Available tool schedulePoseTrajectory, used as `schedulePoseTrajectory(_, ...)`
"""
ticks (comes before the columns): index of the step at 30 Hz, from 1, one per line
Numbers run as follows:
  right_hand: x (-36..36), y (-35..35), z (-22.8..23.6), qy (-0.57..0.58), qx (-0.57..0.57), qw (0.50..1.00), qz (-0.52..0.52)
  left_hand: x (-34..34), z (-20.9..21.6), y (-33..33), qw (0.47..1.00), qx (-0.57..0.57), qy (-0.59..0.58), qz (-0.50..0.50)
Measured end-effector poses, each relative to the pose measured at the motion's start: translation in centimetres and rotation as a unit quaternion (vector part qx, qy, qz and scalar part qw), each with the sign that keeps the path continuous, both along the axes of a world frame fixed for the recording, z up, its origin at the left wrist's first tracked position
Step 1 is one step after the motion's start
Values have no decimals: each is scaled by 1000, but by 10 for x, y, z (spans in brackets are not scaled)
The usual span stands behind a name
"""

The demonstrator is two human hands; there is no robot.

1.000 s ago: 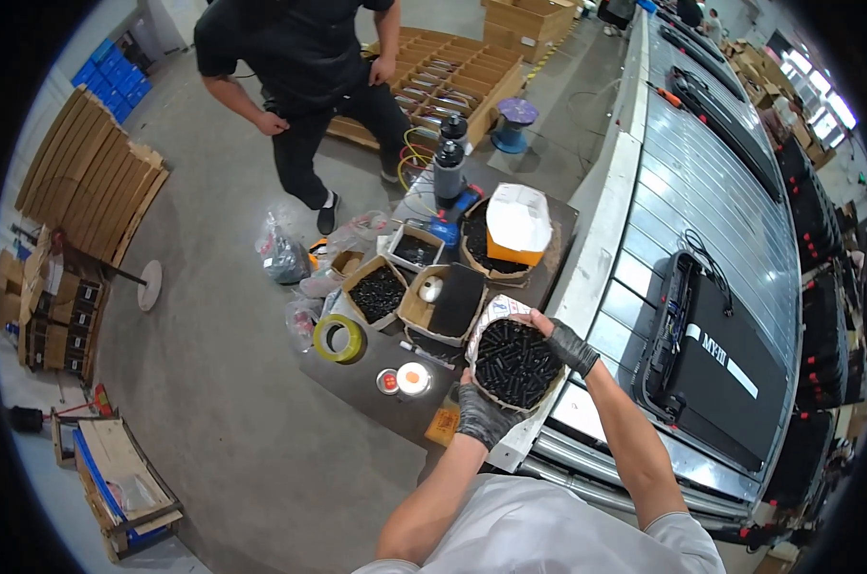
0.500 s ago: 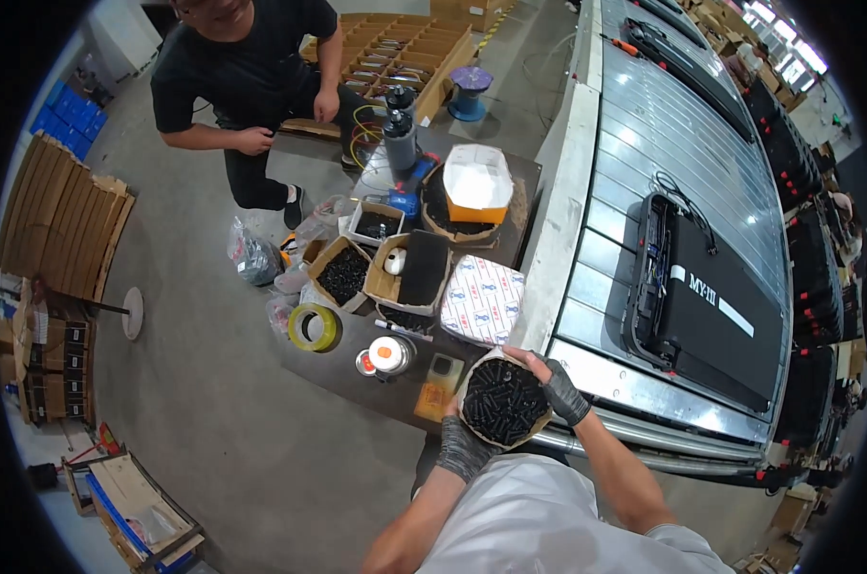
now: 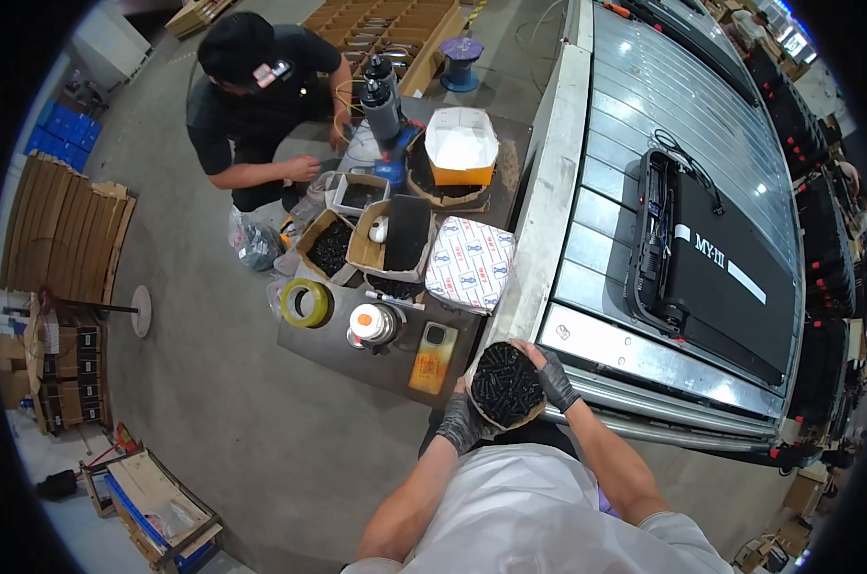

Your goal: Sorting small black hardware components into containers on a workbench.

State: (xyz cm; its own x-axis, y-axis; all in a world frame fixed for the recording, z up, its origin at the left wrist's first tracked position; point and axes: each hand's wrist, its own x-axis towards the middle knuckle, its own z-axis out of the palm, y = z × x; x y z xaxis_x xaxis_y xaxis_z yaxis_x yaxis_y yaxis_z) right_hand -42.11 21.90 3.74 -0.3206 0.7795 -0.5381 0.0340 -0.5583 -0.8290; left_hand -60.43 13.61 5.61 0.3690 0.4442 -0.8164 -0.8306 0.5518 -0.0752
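Between my two gloved hands is a cardboard box [image 3: 523,422] filled with small black screws [image 3: 506,385], held just in front of my body beside the table's near corner. My left hand [image 3: 460,422] grips its left side, and my right hand [image 3: 551,375] is wrapped round its right side, fingers at the far rim. Both wear grey gloves that leave the fingertips bare. On the table, close to my left hand, lies a phone in a yellow case [image 3: 434,360]. A white patterned box [image 3: 471,264] stands beyond it.
Left on the table are a lidded flask [image 3: 374,323], a yellow tape roll [image 3: 306,303] and open boxes of black parts [image 3: 329,249]. A co-worker [image 3: 261,110] is at the far side. On my right, a metal roller conveyor [image 3: 677,91] carries a flat black machine [image 3: 725,273].
The co-worker has bent forward, head down, with an arm reaching toward the table. My hands keep holding the box of screws, which has turned slightly; the view has shifted a little.
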Motion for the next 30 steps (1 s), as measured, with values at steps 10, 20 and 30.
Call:
schedulePoseTrajectory(10,1,2,-8,21,-53,995,87,-9,-52,-17,995,7,51,-82)
schedulePoseTrajectory(20,-4,67,20,-233,259,934,81,-45,-50,-17,741,122,495,-437)
schedulePoseTrajectory(30,-88,215,32,-276,260,920,100,-7,-56,128,754,226,615,-45)
